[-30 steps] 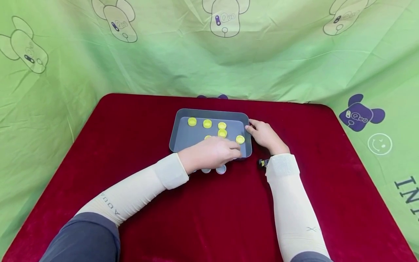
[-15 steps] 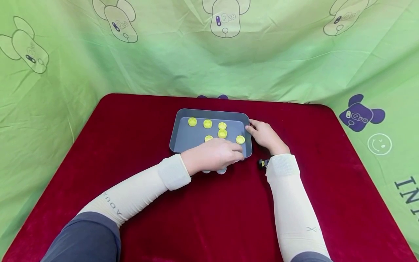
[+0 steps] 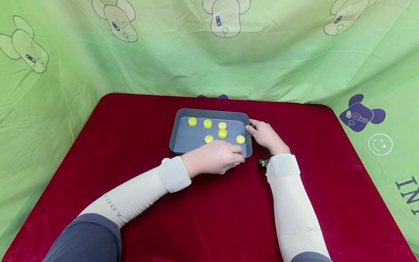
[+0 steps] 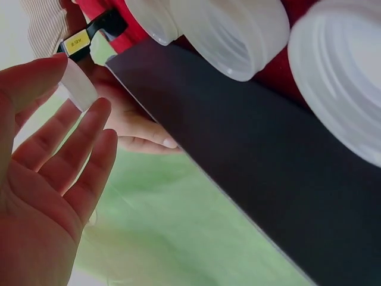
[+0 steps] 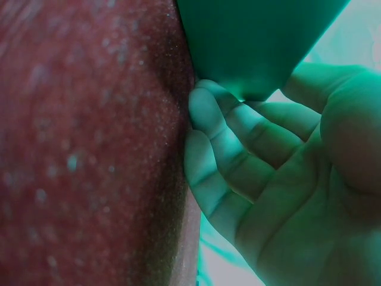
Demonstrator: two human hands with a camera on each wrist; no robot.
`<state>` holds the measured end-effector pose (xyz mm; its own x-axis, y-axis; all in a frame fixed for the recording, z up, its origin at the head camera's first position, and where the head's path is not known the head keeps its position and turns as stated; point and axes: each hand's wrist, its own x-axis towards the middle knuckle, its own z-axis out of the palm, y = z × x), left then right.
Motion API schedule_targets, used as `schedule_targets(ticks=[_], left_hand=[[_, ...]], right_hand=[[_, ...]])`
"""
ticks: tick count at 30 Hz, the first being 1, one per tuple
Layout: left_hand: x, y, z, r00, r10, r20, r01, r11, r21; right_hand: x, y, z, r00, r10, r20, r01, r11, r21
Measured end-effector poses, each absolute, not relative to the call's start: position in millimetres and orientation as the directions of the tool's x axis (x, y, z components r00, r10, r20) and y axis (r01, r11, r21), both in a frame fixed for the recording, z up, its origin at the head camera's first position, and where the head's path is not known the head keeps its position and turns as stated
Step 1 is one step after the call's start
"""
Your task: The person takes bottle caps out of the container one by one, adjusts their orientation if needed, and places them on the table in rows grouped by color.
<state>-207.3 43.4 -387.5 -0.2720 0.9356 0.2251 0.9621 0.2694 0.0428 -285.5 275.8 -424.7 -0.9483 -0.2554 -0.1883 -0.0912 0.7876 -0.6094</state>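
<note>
My left hand (image 3: 216, 157) pinches a white translucent bottle cap (image 4: 78, 85) between thumb and fingertips, just in front of the tray's near right corner. Several other white caps (image 4: 233, 37) stand in a row along the tray's near wall, mostly hidden under the left hand and forearm in the head view. A grey rectangular tray (image 3: 196, 136) holds several yellow caps (image 3: 222, 134), two of them touching. At its right side, my right hand (image 3: 266, 137) grips the rim, thumb at the top edge and fingers along the outer wall.
A dark red cloth covers the table (image 3: 209, 214). One white cap (image 3: 166, 160) shows beside the left cuff. A black wrist device (image 3: 263, 163) sits at the right cuff. Green printed curtains (image 3: 183, 54) hang behind and at both sides.
My left hand has shifted slightly right and toward me, uncovering more of a yellow cap in the tray and covering more of the white row. The right hand and tray stay still.
</note>
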Motion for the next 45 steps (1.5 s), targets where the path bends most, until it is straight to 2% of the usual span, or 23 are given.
schedule_targets(ticks=[16,45], left_hand=[[-202,46,-394,-0.269,0.933,0.240,0.963,0.260,0.069],[-197,55,-408,-0.267,0.951,0.154,0.962,0.255,0.094]], right_hand=[[-286,277,-425,-0.950,-0.244,-0.193,-0.080,0.791,-0.607],[-288,276,-427,-0.953,-0.250,-0.170,-0.101,0.792,-0.602]])
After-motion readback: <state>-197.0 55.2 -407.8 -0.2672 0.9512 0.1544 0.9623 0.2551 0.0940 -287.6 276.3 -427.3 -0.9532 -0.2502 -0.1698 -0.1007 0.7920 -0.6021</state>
